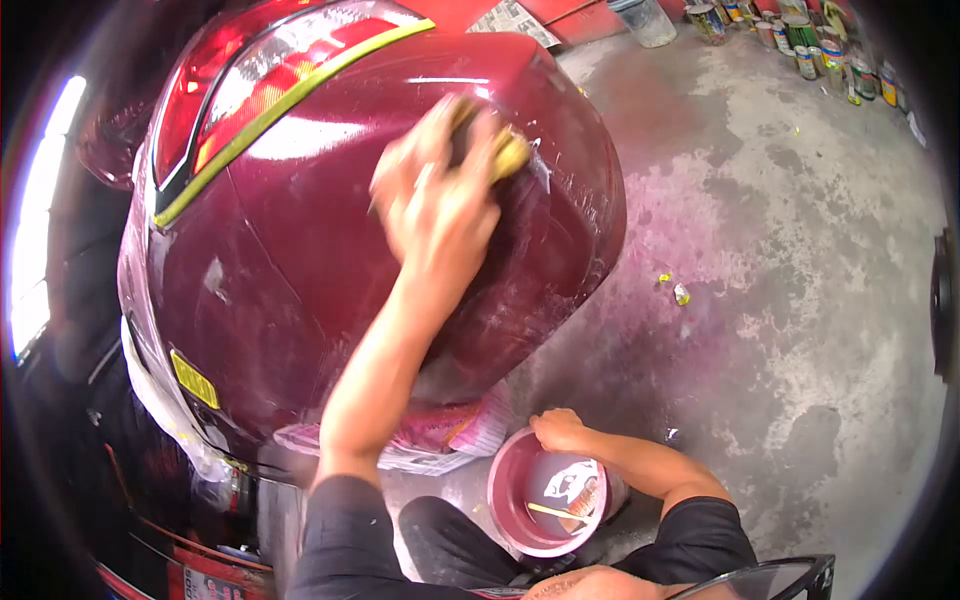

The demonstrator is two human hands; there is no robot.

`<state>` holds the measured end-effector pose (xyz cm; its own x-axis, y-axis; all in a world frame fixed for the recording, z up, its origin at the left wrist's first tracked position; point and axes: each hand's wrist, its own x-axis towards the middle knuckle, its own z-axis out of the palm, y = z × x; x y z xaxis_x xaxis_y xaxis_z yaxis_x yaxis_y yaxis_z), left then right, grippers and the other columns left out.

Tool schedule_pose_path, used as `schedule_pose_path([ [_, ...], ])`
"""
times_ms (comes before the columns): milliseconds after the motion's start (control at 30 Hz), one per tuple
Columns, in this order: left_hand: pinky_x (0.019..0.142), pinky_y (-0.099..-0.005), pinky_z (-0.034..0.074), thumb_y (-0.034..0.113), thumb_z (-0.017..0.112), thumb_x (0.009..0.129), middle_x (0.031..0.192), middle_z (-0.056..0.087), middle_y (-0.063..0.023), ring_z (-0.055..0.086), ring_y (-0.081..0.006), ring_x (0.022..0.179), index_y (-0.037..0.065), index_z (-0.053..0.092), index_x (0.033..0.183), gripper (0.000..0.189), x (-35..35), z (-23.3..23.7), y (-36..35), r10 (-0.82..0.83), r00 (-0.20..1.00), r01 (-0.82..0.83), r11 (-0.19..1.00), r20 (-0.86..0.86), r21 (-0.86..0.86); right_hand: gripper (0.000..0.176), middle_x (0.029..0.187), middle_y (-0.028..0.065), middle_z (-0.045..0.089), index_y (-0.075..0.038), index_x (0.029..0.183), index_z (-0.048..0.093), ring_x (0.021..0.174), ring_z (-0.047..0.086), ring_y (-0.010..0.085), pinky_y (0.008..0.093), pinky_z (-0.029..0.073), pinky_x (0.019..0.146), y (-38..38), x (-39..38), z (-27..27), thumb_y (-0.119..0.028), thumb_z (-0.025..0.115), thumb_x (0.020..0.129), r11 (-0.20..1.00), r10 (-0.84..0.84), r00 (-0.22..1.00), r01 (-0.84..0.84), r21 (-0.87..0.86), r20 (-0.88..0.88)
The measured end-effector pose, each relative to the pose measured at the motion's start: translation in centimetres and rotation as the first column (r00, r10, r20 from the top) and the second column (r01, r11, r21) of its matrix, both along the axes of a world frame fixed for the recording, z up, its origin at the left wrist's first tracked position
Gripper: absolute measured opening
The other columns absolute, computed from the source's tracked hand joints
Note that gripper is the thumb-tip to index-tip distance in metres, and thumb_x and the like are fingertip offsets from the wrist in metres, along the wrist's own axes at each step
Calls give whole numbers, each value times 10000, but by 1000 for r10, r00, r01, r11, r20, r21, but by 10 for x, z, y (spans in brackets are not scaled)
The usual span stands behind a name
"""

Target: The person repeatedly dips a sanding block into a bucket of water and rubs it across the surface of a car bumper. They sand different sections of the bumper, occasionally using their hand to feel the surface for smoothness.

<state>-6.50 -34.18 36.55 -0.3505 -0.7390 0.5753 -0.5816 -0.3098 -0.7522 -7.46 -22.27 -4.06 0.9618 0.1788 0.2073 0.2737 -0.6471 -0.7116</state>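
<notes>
My left hand (440,195) is pressed to the dark red car bumper (280,250), its fingers around a yellow sponge (510,153). The hand and sponge are smeared by motion. Wet streaks and whitish marks show on the paint around it. My right hand (558,430) grips the rim of a dull pink bucket (508,490) below the bumper. Inside the bucket is cloudy liquid with a yellow stick-like handle (550,512) and something brownish. Yellow-green masking tape (290,100) edges the red tail light (225,70) above the bumper.
Several paint cans (805,55) stand at the far right, near a translucent tub (645,22) and a newspaper sheet (513,22). Small yellow scraps (682,294) lie on the stained concrete floor (780,240). Plastic sheeting (450,455) hangs under the bumper.
</notes>
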Motion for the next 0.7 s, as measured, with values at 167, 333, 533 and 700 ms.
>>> schedule_pose_path([
  [167, 1009, -456, 388, 16, 682, 671, 1403, 552, -164, 548, -306, 1229, 117, 693, 1263, 601, 18, -40, 68, 69, 997, -70, 997, 34, 14, 232, 842, 209, 722, -5, 966, 672, 825, 709, 409, 528, 553, 718, -5, 1, 0, -122, 646, 767, 1000, 25, 1000, -25, 11, 10],
  [333, 979, -421, 419, 21, 677, 665, 1368, 576, -146, 568, -270, 1203, 123, 709, 1191, 536, 1, -55, 34, 14, 998, -14, 1000, -60, 3, 229, 848, 209, 722, -9, 962, 673, 825, 710, 406, 529, 551, 709, -4, -3, 5, -122, 649, 764, 1000, -3, 1000, 3, 11, 1],
  [533, 949, -440, 443, 29, 645, 693, 1393, 558, -145, 583, -287, 1181, 171, 696, 1258, 585, 14, -79, 75, 96, 995, -93, 993, -27, 73, 219, 842, 209, 720, -16, 948, 680, 820, 710, 408, 534, 547, 707, 0, -7, -2, -127, 653, 761, 999, -18, 998, 16, 42, 67],
  [700, 940, -420, 434, 41, 679, 716, 1344, 593, -153, 595, -299, 1163, 147, 729, 1172, 471, 23, -95, 89, 62, 997, -59, 998, -56, 38, 204, 834, 207, 720, -12, 928, 677, 830, 709, 409, 526, 550, 722, 2, -1, -6, -134, 645, 767, 999, -24, 998, 22, 43, 56],
])
